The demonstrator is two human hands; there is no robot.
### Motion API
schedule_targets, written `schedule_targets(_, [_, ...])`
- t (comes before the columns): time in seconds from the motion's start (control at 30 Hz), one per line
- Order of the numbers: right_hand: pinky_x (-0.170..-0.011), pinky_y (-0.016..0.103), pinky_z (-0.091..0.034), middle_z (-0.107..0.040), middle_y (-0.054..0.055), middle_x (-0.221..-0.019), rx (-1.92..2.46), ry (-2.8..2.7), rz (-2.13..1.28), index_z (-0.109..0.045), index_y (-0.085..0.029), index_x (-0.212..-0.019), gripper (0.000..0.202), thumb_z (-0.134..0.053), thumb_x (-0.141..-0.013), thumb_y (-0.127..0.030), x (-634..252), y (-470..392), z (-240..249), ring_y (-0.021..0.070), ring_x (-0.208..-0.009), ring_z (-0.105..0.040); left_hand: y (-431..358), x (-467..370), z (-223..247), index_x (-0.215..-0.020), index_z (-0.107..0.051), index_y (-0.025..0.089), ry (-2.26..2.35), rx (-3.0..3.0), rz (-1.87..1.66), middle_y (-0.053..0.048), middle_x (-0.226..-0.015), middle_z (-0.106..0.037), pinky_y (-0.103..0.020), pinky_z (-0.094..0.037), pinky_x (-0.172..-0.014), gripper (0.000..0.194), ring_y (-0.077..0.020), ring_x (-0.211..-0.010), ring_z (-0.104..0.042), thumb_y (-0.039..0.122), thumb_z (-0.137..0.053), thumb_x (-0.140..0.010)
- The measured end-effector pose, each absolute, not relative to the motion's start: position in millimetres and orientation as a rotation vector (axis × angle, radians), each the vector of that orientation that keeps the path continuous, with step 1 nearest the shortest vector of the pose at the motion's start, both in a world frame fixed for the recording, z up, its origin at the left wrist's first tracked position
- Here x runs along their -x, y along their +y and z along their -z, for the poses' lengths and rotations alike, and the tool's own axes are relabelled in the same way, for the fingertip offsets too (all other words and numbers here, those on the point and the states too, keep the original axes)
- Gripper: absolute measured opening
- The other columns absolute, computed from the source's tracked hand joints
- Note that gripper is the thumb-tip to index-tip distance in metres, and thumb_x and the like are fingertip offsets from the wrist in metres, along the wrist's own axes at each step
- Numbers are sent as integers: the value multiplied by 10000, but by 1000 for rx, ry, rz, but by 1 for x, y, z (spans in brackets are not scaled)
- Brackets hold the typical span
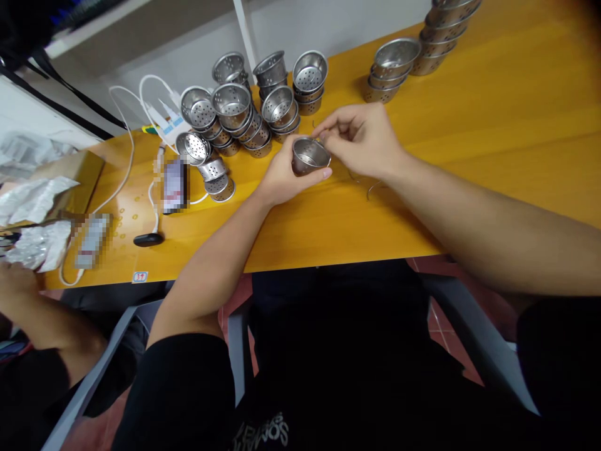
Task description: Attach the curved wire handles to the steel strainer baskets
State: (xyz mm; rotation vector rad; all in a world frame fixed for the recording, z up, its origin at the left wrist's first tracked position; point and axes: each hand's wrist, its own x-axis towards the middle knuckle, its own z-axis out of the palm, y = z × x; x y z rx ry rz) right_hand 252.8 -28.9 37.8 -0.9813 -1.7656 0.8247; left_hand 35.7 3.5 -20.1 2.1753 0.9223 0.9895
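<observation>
Clasping steel cup [310,156], mouth up: left hand [282,173], curled round its wall. Cup lies just left of right hand [364,139], fingertips pinched at its far rim; can't tell on what.

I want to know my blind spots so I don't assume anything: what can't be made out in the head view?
All in the head view:
Metal cup: outer wall partly hidden by the left hand.
Right hand: anything in its pinch is too small to tell.
Tall cup stack: top cut off by the upper edge.
Phone-like device: markings blurred by pixelation.
Co-worker's hand: cut off by the left edge.
</observation>
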Motion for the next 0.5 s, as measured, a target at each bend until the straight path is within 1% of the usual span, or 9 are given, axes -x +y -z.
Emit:
schedule_targets(0.07, [-567, 348, -421, -675, 20, -760, 907, -1811, -997, -754, -279, -975, 382, -812, -963, -656, -258, -31, -43, 164, -604, -488, 3, -35, 18, -1319, -551, 213, 902, -2107, -964, -74, -1243, -707, -498, -558, -1159, 881, -247, -1187, -717, 876, -740, -770])
schedule_targets(0.13, [-507, 323, -391, -681, 17, -763, 811, -1870, -1170, -747, -268, -1016, 506, -855, -890, -746, -264, -30, -45, 148, -566, -495, 1, -34, 17, -1270, -586, 206, 875, -2013, -959, -55, -1182, -710, -451, -607, -1060, 857, -209, -1080, -727, 900, -703, -780])
schedule_targets(0.2, [-469, 298, -375, -677, 9, -757, 697, -1880, -1262, -726, -252, -995, 545, -914, -831, -737, -268, -26, -42, 132, -549, -507, 0, -33, 15, -1271, -586, 202, 852, -1953, -956, -56, -1181, -706, -411, -624, -1004, 858, -192, -1049, -722, 902, -695, -786])
schedule_targets(0.23, [-456, 287, -367, -671, 3, -741, 646, -1868, -1273, -712, -245, -969, 535, -931, -827, -712, -269, -24, -40, 125, -543, -504, -1, -33, 15, -1289, -574, 200, 839, -1952, -951, -63, -1205, -702, -406, -623, -1011, 869, -196, -1071, -720, 893, -709, -783])
schedule_targets(0.37, [-440, 252, -351, -629, -27, -646, 573, -1836, -1268, -688, -230, -931, 470, -941, -870, -622, -268, -15, -29, 111, -532, -486, 2, -31, 18, -1369, -501, 189, 813, -2074, -942, -105, -1336, -669, -445, -563, -1147, 925, -244, -1236, -688, 838, -774, -769])
schedule_targets(0.5, [-429, 262, -351, -638, -18, -654, 607, -1802, -1257, -696, -231, -902, 458, -981, -833, -582, -265, -14, -27, 115, -517, -493, 7, -31, 23, -1372, -479, 190, 860, -2153, -945, -115, -1361, -655, -450, -523, -1185, 798, -251, -1274, -669, 710, -773, -843])
